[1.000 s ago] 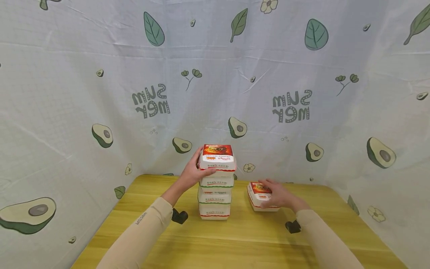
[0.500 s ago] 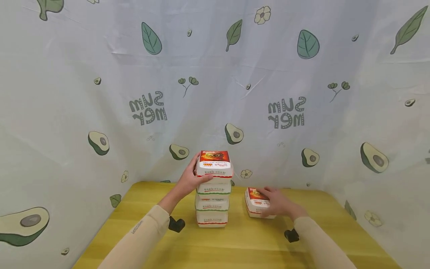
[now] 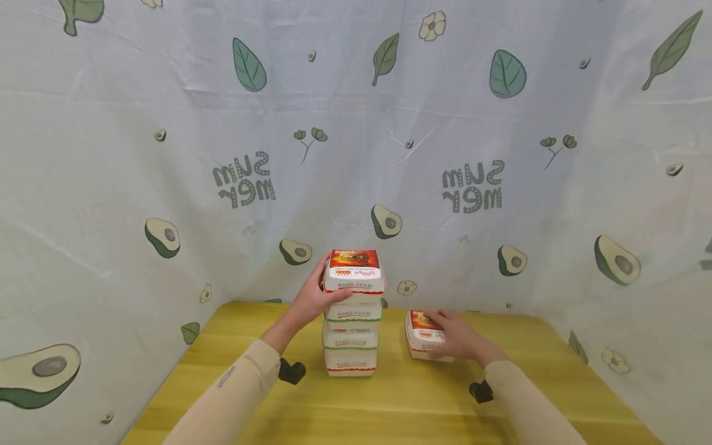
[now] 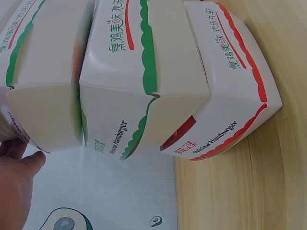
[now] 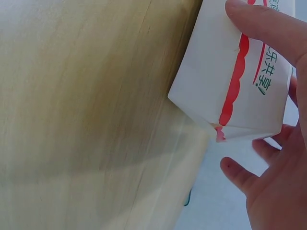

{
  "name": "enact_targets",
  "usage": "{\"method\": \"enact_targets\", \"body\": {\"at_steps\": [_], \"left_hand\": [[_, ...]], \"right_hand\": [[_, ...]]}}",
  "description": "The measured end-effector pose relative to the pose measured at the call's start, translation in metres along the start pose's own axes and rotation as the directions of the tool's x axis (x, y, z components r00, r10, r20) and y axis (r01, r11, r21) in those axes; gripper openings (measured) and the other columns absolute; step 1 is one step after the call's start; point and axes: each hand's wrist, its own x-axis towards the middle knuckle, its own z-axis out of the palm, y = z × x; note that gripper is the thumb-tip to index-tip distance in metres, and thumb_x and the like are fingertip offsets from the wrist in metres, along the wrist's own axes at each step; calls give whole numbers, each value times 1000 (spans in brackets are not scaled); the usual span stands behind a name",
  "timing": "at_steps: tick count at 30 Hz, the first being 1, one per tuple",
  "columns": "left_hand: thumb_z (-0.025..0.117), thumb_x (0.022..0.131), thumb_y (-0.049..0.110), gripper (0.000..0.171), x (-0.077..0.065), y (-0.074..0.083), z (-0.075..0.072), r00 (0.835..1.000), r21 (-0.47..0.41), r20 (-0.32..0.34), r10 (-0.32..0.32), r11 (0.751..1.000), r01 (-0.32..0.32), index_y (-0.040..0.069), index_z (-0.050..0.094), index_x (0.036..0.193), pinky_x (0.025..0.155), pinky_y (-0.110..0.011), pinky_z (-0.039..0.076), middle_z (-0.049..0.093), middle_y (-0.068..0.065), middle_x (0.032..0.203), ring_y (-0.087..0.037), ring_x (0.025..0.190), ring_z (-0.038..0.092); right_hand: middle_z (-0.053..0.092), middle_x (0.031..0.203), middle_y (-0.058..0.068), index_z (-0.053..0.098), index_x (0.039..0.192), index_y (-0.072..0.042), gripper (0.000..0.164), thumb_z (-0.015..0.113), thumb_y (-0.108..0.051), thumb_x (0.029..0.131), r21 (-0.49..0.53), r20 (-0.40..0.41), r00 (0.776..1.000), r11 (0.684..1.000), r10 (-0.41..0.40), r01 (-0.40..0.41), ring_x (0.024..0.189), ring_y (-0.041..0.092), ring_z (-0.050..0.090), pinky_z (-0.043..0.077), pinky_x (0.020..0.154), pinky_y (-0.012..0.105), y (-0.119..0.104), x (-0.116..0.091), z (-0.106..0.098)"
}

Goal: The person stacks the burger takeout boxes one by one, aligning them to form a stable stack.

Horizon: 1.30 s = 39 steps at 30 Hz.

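Several white paper hamburger boxes stand in one stack on the table. The top box (image 3: 354,272), with a red burger picture on its lid, is gripped at its left side by my left hand (image 3: 311,300), thumb across the front. Below it come green-trimmed boxes (image 4: 144,62) and a red-trimmed bottom box (image 4: 230,81). To the right of the stack, a separate red-trimmed hamburger box (image 3: 425,337) sits on the table. My right hand (image 3: 461,337) holds this box from its right side. In the right wrist view its thumb (image 5: 261,21) presses the front face, and some fingers are hidden behind the box.
The wooden table (image 3: 356,414) has its back edge just behind the boxes. A pale curtain (image 3: 356,123) printed with avocados and leaves hangs behind and on both sides. Small black devices sit at the left wrist (image 3: 292,371) and right wrist (image 3: 481,391).
The head view has tilted up slightly, so everything appears lower in it. Both hands stay at their boxes, and the stack stands as before.
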Motion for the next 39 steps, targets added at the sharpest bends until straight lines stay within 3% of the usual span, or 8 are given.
{"method": "enact_targets", "body": {"at_steps": [20,34,39], "left_hand": [[80,87,28,97,4,0,-2,1000,11,12,2,1000,-2,33,18,161,95,-42,54,52,-7,140,-26,118,58],[80,87,28,98,4,-1,-3,1000,21,7,-10,1000,10,35,16,161,97,-44,53,51,-7,143,-27,120,56],[79,88,28,97,2,-2,-4,1000,30,9,-16,999,16,34,16,161,98,-46,52,49,-7,145,-27,122,55]], "right_hand": [[40,149,27,44,152,-14,94,87,-45,73,14,-30,999,999,-42,43,127,45,47,42,100,67,3,-3,-5],[37,153,26,41,153,-16,95,85,-48,75,52,-32,999,998,-25,27,127,44,46,43,99,66,0,-3,-13],[40,150,26,42,153,-15,94,85,-47,75,28,-48,997,997,-65,67,124,43,48,44,97,64,-5,-4,-18]]}}
